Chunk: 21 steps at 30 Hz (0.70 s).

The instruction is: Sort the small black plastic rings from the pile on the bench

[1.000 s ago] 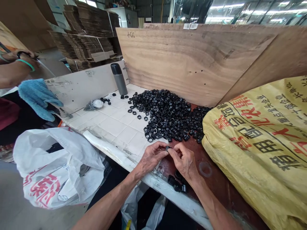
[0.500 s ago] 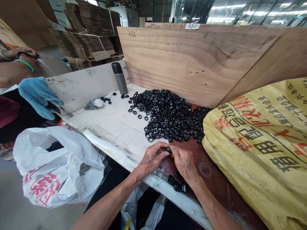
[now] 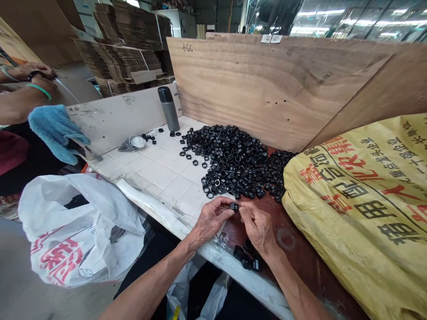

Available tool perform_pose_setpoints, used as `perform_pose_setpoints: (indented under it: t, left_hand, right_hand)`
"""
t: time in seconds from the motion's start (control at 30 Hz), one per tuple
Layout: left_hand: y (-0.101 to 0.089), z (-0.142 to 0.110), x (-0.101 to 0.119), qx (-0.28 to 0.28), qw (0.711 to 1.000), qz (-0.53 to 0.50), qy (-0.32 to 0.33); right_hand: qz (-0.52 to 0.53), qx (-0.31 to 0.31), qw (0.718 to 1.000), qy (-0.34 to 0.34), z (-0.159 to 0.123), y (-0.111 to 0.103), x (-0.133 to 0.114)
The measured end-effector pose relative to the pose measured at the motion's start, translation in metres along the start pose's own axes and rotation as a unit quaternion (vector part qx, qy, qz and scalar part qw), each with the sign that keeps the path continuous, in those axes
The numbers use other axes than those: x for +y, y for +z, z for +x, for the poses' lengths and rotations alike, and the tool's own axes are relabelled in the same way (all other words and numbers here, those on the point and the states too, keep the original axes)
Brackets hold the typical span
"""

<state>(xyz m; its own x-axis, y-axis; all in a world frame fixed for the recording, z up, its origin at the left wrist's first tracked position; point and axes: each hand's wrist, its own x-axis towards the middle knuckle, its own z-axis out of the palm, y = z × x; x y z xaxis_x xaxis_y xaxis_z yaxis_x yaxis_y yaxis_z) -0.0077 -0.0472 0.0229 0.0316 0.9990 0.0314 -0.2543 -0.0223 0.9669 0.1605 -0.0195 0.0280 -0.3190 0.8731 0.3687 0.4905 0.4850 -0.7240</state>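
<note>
My left hand (image 3: 211, 218) and my right hand (image 3: 257, 227) meet at the near edge of the table, fingertips pinched together on one small black plastic ring (image 3: 234, 206). Just beyond them lies a big heap of the same black rings (image 3: 233, 158). A few black parts (image 3: 247, 258) lie on the dark red board by my right wrist.
A yellow printed sack (image 3: 363, 200) fills the right side. Plywood boards (image 3: 267, 84) wall the back. A grey flask (image 3: 168, 109) stands at the far left of the tiled tabletop (image 3: 156, 173). A white plastic bag (image 3: 80, 226) hangs left. Another person's arms (image 3: 23, 93) and a blue cloth (image 3: 55, 131) are further left.
My hands have stayed pinched on the ring, fingers shifting slightly; the view tilted a little so everything sits lower in the picture.
</note>
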Motion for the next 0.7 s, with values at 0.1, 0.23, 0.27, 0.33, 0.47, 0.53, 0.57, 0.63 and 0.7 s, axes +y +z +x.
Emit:
perform_pose_setpoints:
  t: [0.1,0.23,0.27,0.33,0.47,0.53,0.57,0.63,0.7]
  left_hand:
    - [-0.001,0.001,-0.003,0.017,1.000,0.009,-0.001]
    - [-0.002,0.001,-0.002,0.030,0.999,0.024,0.004]
    - [-0.002,0.001,-0.001,0.031,0.999,0.029,0.005]
    - [-0.002,0.001,0.001,0.032,0.999,0.034,0.004]
    - [0.000,0.000,0.003,0.016,1.000,0.016,0.000]
    - [0.001,0.000,0.002,0.004,1.000,0.010,0.001]
    - [0.001,0.000,0.002,0.000,1.000,0.018,0.004]
    - [-0.001,0.000,0.001,-0.003,0.998,0.062,0.023]
    - [-0.003,-0.001,-0.001,-0.003,0.991,0.121,0.056]
  right_hand:
    - [0.016,-0.029,0.999,0.014,0.001,-0.003,-0.007]
    - [0.034,-0.026,0.999,0.026,0.002,-0.007,-0.012]
    - [0.035,-0.032,0.999,0.025,0.003,-0.007,-0.012]
    - [0.031,-0.044,0.998,0.024,0.003,-0.007,-0.010]
    - [0.058,-0.019,0.998,0.019,0.003,-0.005,-0.004]
    - [0.067,-0.023,0.997,0.020,0.002,-0.002,-0.002]
    - [0.067,-0.028,0.997,0.028,0.001,-0.001,-0.001]
    - [0.071,-0.038,0.995,0.058,-0.001,0.001,0.000]
    - [0.085,-0.057,0.991,0.090,-0.002,0.002,0.001]
